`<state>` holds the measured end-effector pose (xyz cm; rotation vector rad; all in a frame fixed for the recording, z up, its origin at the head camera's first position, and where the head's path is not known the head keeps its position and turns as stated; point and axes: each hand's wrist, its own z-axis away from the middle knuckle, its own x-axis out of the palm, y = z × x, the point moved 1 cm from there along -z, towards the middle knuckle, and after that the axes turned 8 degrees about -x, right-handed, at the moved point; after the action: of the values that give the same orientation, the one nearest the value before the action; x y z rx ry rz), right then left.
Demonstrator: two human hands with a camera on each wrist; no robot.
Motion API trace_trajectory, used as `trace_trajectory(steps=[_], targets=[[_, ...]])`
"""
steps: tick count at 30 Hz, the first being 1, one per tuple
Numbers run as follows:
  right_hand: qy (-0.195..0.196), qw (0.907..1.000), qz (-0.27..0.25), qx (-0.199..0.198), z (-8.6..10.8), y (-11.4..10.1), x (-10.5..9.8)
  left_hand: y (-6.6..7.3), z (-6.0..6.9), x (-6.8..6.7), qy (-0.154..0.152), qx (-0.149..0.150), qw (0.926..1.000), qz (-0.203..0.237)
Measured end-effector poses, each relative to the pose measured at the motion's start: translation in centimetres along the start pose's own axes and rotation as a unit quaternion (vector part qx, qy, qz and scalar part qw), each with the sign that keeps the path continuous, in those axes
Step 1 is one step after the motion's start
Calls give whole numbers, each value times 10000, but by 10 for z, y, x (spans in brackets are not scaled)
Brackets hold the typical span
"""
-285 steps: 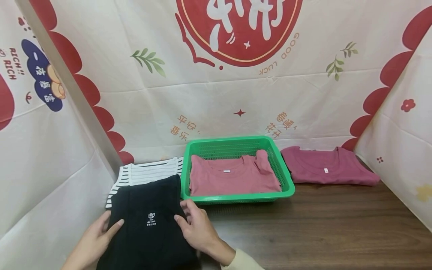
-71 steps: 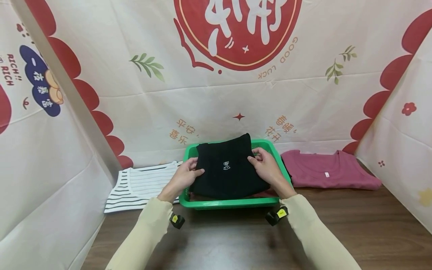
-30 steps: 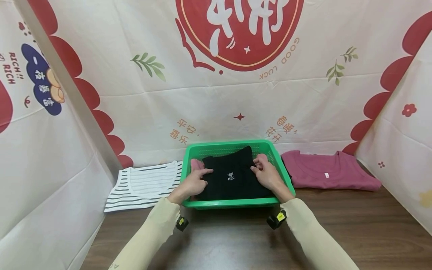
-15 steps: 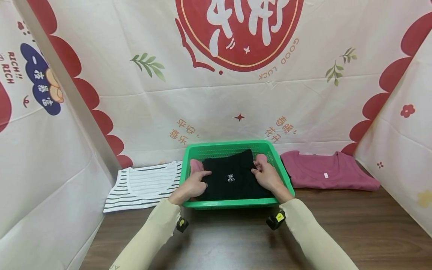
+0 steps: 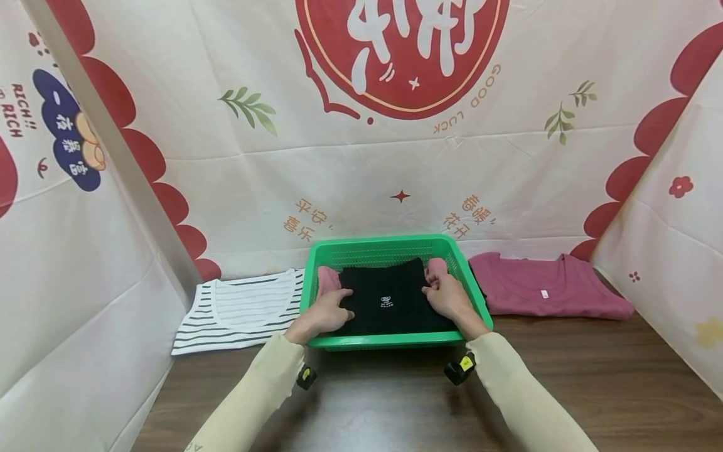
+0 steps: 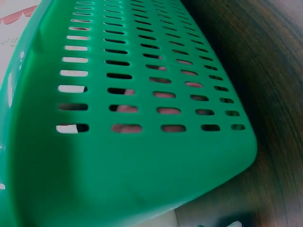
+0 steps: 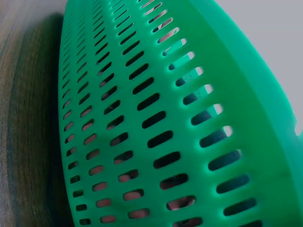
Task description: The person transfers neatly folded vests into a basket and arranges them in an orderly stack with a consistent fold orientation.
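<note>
A folded black T-shirt [image 5: 390, 285] with a small white print lies inside the green plastic basket [image 5: 390, 341], on top of a folded pink T-shirt [image 5: 328, 279] whose corners stick out at both sides. My left hand [image 5: 323, 314] rests at the black T-shirt's left edge, index finger and thumb spread against the cloth. At the right edge, my right hand [image 5: 452, 298] pinches the black cloth with curled fingers beside a pink corner. Both wrist views show mainly the basket's slotted wall [image 6: 142, 156], with bits of skin behind the slots; the fingertips are hidden there.
Left of the basket lies a folded white striped shirt [image 5: 240, 311]. On its right is a folded mauve shirt [image 5: 542, 289] with a white label. A printed cloth backdrop [image 5: 361, 169] closes off the back and sides of the wooden table [image 5: 384, 402].
The black T-shirt went from the left side into the basket over the pink one, then settled lower and flatter. Lately my left thumb and fingers have spread; my right hand has barely moved.
</note>
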<state>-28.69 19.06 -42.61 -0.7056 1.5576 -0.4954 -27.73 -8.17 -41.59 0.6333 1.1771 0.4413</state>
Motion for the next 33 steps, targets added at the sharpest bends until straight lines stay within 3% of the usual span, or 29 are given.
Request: trace_trajectory(steps=[11, 20, 28, 33], targets=[[-138, 9997, 161, 140, 3, -3, 1, 3, 3, 1, -187, 27, 9983, -556], [-177, 9988, 437, 100, 4, -4, 3, 9, 7, 6, -23, 149, 9933, -1144], [-650, 9958, 638, -48, 8, -9, -1, 13, 10, 7, -108, -86, 9905, -1365], [-1001, 9916, 766, -296, 14, -16, -6, 11, 9, 8, -54, 90, 9875, -1574]])
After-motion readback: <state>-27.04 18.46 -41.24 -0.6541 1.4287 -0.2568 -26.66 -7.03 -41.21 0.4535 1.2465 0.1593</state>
